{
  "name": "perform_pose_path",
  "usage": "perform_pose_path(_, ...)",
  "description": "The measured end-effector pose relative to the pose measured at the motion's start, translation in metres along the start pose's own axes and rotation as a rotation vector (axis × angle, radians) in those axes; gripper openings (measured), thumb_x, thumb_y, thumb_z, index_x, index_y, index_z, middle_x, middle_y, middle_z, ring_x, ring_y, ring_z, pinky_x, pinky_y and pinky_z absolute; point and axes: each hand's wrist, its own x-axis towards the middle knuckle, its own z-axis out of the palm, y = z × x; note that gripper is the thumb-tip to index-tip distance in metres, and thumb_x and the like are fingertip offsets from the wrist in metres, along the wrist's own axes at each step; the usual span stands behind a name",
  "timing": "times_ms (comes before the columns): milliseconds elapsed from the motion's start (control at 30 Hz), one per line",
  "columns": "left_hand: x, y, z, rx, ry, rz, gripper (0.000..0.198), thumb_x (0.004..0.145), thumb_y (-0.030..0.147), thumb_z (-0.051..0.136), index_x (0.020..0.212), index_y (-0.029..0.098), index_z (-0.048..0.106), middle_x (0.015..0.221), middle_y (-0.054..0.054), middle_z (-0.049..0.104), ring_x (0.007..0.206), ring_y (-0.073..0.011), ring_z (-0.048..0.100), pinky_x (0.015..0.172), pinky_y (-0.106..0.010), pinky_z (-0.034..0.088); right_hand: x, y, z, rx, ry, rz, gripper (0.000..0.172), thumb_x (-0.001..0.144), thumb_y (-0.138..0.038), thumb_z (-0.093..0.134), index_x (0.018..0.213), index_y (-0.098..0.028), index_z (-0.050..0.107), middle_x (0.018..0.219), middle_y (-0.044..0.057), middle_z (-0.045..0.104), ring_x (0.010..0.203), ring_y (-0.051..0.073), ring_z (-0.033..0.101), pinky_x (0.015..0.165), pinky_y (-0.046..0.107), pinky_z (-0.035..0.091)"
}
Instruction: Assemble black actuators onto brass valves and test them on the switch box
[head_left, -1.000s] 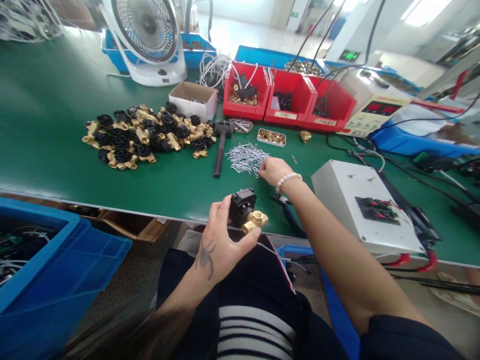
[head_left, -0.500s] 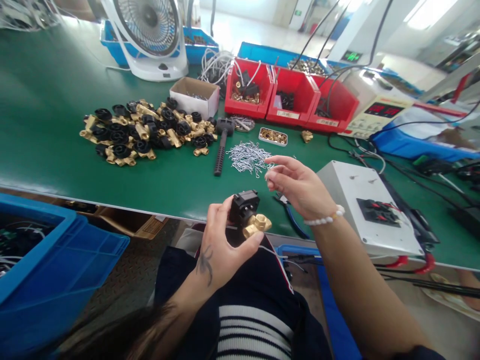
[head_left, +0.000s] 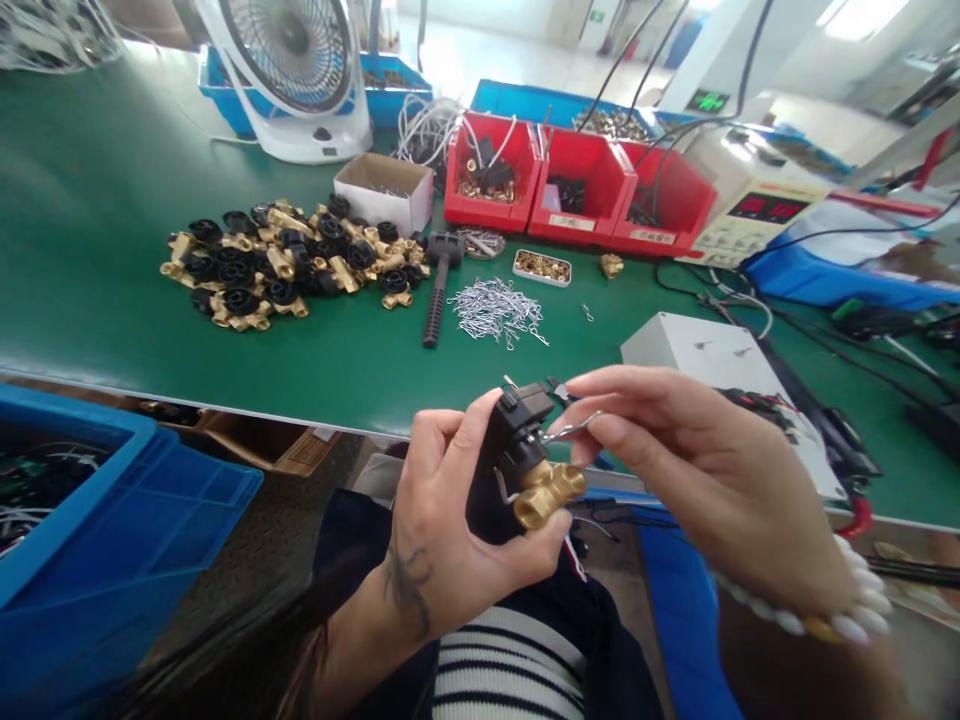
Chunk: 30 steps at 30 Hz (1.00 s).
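Observation:
My left hand [head_left: 457, 510] grips a brass valve [head_left: 551, 495] with a black actuator housing [head_left: 521, 410] on it, held tilted over my lap at the table's front edge. Between the thumb and fingers of my right hand [head_left: 675, 450] is a thin silver R-shaped clip pin [head_left: 574, 428]. The pin's tip meets the joint between the black housing and the brass body; how far it enters I cannot tell. Beyond my hands lies a heap of similar silver clip pins [head_left: 499, 310]. Partly hidden behind my right fingers is a pair of pliers [head_left: 556, 388].
A black mallet [head_left: 439, 290] lies beside a pile of brass valves with black caps [head_left: 285, 260]. Red bins [head_left: 577, 190], a fan [head_left: 300, 80] and a power supply [head_left: 757, 205] stand behind. At right is a grey switch box [head_left: 675, 350]; at left, a blue crate [head_left: 127, 480].
My right hand has come from beside the pin heap down to the valve, bringing a clip pin against it. My left hand has shifted the valve slightly right and nearer.

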Motion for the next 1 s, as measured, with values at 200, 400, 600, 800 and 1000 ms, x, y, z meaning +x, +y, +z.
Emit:
perform_pose_path(200,0.000,0.005,-0.002,0.050,-0.018,0.047,0.068,0.076,0.040,0.067,0.133,0.006,0.049,0.103,-0.008,0.052,0.093,-0.0176,0.056,0.083,-0.027,0.057,-0.001,-0.008,0.001,-0.238,-0.050,-0.165,0.011,0.093,-0.014,0.059,0.087,-0.021,0.065,0.085,0.000,0.069,0.077,0.012,0.066,0.073,0.020,0.053)
perform_pose_path(400,0.002,0.006,-0.002,0.056,-0.033,0.066,0.069,0.075,0.038,0.069,0.131,0.003,0.051,0.103,-0.009,0.054,0.095,-0.0178,0.057,0.085,-0.027,0.056,0.001,-0.010,0.002,-0.375,-0.060,-0.240,0.014,0.092,-0.009,0.058,0.091,-0.020,0.067,0.090,0.001,0.070,0.081,0.011,0.066,0.073,0.017,0.052)
perform_pose_path(600,0.001,0.008,-0.003,0.049,-0.047,0.062,0.068,0.074,0.038,0.069,0.131,0.004,0.052,0.105,-0.009,0.056,0.098,-0.0188,0.058,0.087,-0.028,0.056,0.004,-0.014,-0.004,-0.394,-0.131,-0.281,0.016,0.092,-0.007,0.057,0.088,-0.019,0.067,0.087,0.000,0.069,0.077,0.009,0.064,0.069,0.015,0.050)
perform_pose_path(800,0.000,0.002,-0.003,0.031,-0.077,0.057,0.068,0.074,0.037,0.070,0.133,0.010,0.050,0.108,-0.008,0.055,0.099,-0.0193,0.060,0.088,-0.030,0.057,0.004,-0.011,0.009,-0.385,-0.108,-0.294,0.019,0.091,-0.005,0.054,0.087,-0.019,0.066,0.088,0.001,0.070,0.080,0.011,0.066,0.073,0.018,0.053)
perform_pose_path(1000,0.004,-0.015,0.005,-0.054,-0.134,-0.035,0.066,0.075,0.039,0.070,0.134,0.014,0.050,0.108,-0.007,0.054,0.099,-0.0191,0.061,0.089,-0.031,0.056,0.006,0.024,0.006,-0.331,0.008,-0.191,0.025,0.093,-0.027,0.061,0.118,-0.024,0.065,0.106,0.005,0.070,0.091,0.016,0.068,0.086,0.028,0.057)
